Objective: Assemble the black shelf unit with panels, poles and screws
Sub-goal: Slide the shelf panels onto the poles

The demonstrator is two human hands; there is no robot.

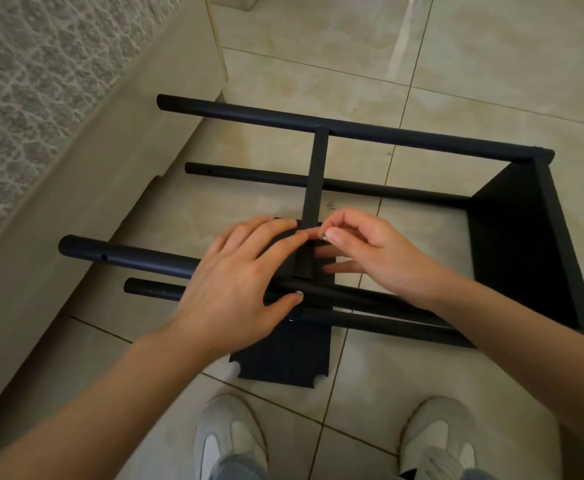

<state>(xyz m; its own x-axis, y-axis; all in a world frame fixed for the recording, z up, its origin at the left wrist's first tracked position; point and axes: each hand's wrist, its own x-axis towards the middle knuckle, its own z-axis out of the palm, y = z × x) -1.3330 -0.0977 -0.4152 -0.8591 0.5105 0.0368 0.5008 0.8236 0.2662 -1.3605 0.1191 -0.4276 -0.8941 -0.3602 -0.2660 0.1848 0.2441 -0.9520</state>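
Observation:
The black shelf unit lies on its side on the tiled floor. Its poles (352, 128) run left to right and meet an end panel (522, 237) on the right. A middle panel (314, 178) stands edge-on between the poles, its lower part (283, 362) showing below them. My left hand (238, 282) rests flat with straight fingers on that panel and the near pole (127, 258). My right hand (363, 251) pinches a small silver screw (324, 237) between thumb and forefinger just above the panel's top edge. Another screw head (299, 293) sits in the near pole.
A beige cardboard sheet (86, 188) lies along the left, with a patterned rug (24, 64) beyond it. My two white shoes (231, 441) stand at the bottom of the view. Beige floor tiles (474, 64) stretch away behind the shelf.

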